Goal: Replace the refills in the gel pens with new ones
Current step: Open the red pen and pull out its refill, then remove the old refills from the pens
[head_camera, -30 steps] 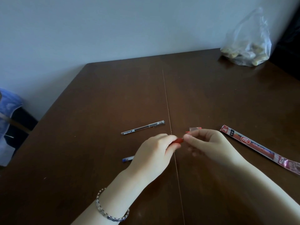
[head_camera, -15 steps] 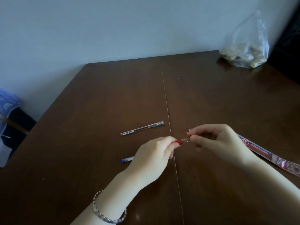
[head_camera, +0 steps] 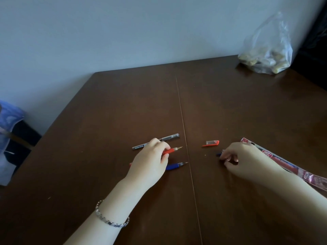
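Note:
My left hand grips a red gel pen low over the brown table, its bare tip pointing right. Just below it lies an uncapped blue gel pen, partly hidden under the hand. A capped black gel pen lies behind my fingers. The red cap rests alone right of the table seam. My right hand rests on the table, its fingertips pinching a small dark blue piece that looks like a pen cap. The red refill packet lies right behind that hand.
A clear plastic bag with pale lumps inside sits at the far right corner by the wall. The table's left edge runs diagonally, and a blue and white object stands beyond it. A seam runs down the table's middle.
My hands have parted. The left one carried the red pen down and left, next to the blue pen. The right one moved right, beside the packet, now pinching a small blue piece.

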A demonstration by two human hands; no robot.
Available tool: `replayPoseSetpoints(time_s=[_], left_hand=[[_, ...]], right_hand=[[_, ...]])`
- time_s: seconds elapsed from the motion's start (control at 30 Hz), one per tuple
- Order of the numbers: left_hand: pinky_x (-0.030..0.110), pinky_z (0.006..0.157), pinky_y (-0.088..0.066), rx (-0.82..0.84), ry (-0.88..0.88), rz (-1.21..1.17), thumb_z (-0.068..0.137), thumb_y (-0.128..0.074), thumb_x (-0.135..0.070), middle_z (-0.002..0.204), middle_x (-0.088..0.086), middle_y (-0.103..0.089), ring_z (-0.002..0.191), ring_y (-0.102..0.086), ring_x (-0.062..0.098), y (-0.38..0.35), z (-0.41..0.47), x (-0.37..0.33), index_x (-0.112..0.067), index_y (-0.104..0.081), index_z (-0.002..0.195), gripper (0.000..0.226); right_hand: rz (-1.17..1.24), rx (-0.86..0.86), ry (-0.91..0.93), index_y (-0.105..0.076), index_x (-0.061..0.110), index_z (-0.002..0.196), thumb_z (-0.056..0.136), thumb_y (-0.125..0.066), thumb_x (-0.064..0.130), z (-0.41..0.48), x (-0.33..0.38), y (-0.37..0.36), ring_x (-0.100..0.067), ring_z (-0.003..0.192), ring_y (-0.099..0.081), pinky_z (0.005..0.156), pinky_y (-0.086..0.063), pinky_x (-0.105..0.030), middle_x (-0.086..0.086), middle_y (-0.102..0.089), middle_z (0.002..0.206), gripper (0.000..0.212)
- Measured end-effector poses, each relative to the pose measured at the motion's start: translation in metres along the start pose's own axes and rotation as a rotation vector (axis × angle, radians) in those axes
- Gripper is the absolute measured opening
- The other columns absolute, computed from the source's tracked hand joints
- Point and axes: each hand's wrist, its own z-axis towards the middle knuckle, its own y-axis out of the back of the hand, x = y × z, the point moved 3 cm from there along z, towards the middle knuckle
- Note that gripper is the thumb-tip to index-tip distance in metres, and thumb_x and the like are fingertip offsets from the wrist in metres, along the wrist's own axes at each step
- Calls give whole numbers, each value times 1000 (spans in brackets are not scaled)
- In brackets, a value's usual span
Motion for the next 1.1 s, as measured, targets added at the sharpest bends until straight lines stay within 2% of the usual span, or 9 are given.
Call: replayPoseSetpoints(time_s=[0.23, 0.33, 0.43, 0.57, 0.67, 0.8, 0.9, 1.0, 1.1], left_hand=[[28, 89, -44, 67, -59, 170, 91, -48, -22, 121, 0, -53, 111, -46, 15, -10, 9, 9, -22, -53, 118, 28], [29, 85, -44, -41, -100, 164, 90, -49, -26, 115, 0, -57, 105, -48, 16, -2, 12, 11, -19, -57, 116, 28], [31, 83, -42, -175, -68, 202, 89, -52, -23, 111, 4, -58, 103, -48, 22, 7, 23, 22, -16, -58, 114, 27], [35, 87, -41, -35, 54, 268, 88, -53, -29, 114, 5, -56, 106, -43, 24, 2, 39, 34, -17, -58, 109, 24], [33, 80, -42, -60, 19, 294, 90, -48, -25, 107, 7, -59, 99, -47, 23, 3, 42, 26, -13, -57, 101, 18], [16, 59, -41, -144, -68, 87, 92, -45, -22, 93, 1, -58, 79, -54, 14, 19, 26, -3, -14, -50, 101, 13], [8, 62, -41, -140, -209, -77, 90, -48, -20, 91, -5, -55, 79, -55, 9, 27, 2, -30, -16, -51, 99, 11], [28, 62, -56, -147, -335, -68, 89, -45, -31, 89, -1, -64, 77, -61, 12, 27, -12, -38, -19, -53, 102, 20], [33, 54, -57, -134, -345, -22, 87, -40, -34, 83, 3, -69, 69, -65, 16, 23, -16, -32, -17, -60, 103, 31]], right_hand=[[13, -108, 51, -67, 24, 92, 72, -65, 9, -12, 1, 17, 0, 73, -49, 63, -31, -6, 12, -58, 86, 25], [58, -169, 63, -68, 24, 85, 72, -64, 5, -14, 6, 27, -2, 71, -53, 60, -36, -7, 8, -61, 81, 22], [83, -191, 65, -68, 23, 83, 74, -63, 5, -12, 11, 27, -3, 71, -54, 66, -36, -1, 7, -62, 80, 21], [130, -205, 85, -69, 23, 84, 75, -65, 8, -11, 22, 24, -4, 73, -56, 70, -36, -1, 6, -64, 81, 18], [180, -245, 81, -68, 23, 90, 77, -64, 12, -10, 32, 21, 4, 72, -54, 69, -35, 2, 15, -60, 78, 18], [531, -271, -29, -60, 28, 102, 81, -63, 27, -2, 48, 17, -4, 63, -60, 56, -42, -10, 8, -67, 76, 22], [879, -245, -90, -58, 19, 103, 84, -59, 26, 4, 66, 15, -3, 51, -60, 46, -45, -14, 0, -69, 71, 20], [1012, -199, -63, -66, 8, 84, 85, -58, 20, 4, 77, 14, -6, 42, -51, 40, -40, -14, -2, -63, 59, 15], [863, -157, 12, -69, 12, 75, 82, -62, 20, 0, 76, 10, -6, 43, -47, 42, -38, -13, 0, -60, 53, 13]])
